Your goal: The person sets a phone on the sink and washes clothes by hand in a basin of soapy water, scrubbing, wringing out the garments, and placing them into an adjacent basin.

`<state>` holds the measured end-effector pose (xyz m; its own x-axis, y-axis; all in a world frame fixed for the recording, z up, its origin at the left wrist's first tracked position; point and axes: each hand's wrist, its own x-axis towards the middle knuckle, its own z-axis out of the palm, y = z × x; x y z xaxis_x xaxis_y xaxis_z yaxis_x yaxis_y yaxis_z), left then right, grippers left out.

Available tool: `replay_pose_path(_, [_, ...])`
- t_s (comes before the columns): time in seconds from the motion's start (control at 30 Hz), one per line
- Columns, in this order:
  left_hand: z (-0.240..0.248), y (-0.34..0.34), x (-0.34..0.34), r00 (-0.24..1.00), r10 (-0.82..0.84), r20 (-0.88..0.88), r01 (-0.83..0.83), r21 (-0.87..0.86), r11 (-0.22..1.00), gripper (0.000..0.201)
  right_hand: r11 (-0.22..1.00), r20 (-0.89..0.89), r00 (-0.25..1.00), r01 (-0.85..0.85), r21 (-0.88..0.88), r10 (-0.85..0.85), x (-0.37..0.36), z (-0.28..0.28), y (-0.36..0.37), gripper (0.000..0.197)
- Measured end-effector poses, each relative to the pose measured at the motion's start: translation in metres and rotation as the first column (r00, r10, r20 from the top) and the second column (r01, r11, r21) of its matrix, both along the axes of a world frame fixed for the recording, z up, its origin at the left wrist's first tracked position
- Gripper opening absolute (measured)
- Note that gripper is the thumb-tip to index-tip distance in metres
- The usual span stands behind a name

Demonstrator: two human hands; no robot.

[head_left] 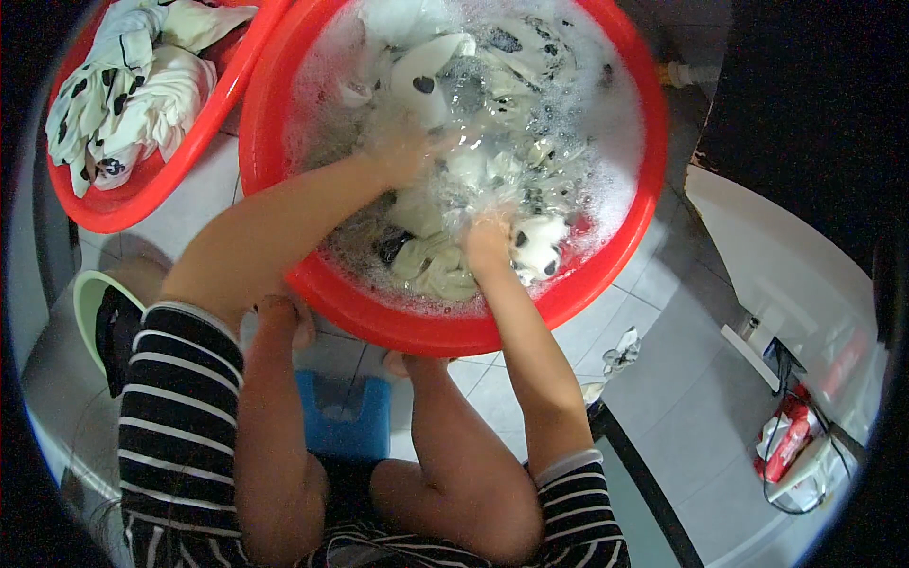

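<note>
A large round red basin (653, 180) stands in front of me, full of sudsy water. White clothes (417, 80) with black heart and patch prints lie soaking in it. My left hand (407, 156) reaches over the laundry at the middle left and is smeared by motion. Closer to me, my right hand (489, 239) dips into the water beside a bunched white cloth (538, 248) with black spots. Its fingers are hidden by water and splashes, so its grip does not show. A pale cream garment (436, 270) floats just left of it.
At the upper left, a second red basin (99, 218) holds a heap of white and black-printed clothes (151, 109). A blue plastic stool (346, 417) shows between my legs. A pale green tub (87, 303) with dark cloth stands left. A red-and-white package (786, 435) lies at the right.
</note>
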<state>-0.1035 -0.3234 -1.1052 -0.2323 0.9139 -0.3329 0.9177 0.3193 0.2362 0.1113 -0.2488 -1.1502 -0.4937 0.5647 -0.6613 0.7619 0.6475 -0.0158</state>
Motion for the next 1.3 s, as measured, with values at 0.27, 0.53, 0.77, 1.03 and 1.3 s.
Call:
replay_pose_path(0.27, [0.015, 0.009, -0.004, 0.834, 0.265, 0.484, -0.229, -0.134, 0.964, 0.057, 0.856, -0.551, 0.721, 0.112, -0.505, -0.420, 0.001, 0.043, 0.012, 0.042])
replay_pose_path(0.53, [0.197, -0.003, 0.032, -0.028, -0.198, 0.980, -0.415, 0.169, 0.894, 0.032, -0.446, 0.434, -0.105, 0.185, -0.876, -0.895, -0.003, 0.219, 0.018, 0.041])
replay_pose_path(0.77, [0.251, -0.030, 0.094, -0.068, -0.521, 0.851, -0.271, 0.487, 0.830, 0.036, -0.452, 0.444, -0.154, 0.014, -0.892, -0.883, -0.011, 0.242, -0.002, 0.045])
replay_pose_path(1.03, [0.237, -0.033, 0.047, -0.509, -0.424, 0.749, -0.264, 0.332, 0.905, 0.050, -0.394, 0.381, -0.222, 0.014, -0.919, -0.897, -0.017, 0.241, -0.018, 0.050])
replay_pose_path(1.3, [0.120, -0.011, 0.042, -0.779, -0.192, 0.596, -0.533, -0.471, 0.703, 0.048, -0.244, 0.253, -0.085, -0.102, -0.964, -0.964, -0.019, 0.252, -0.007, 0.062])
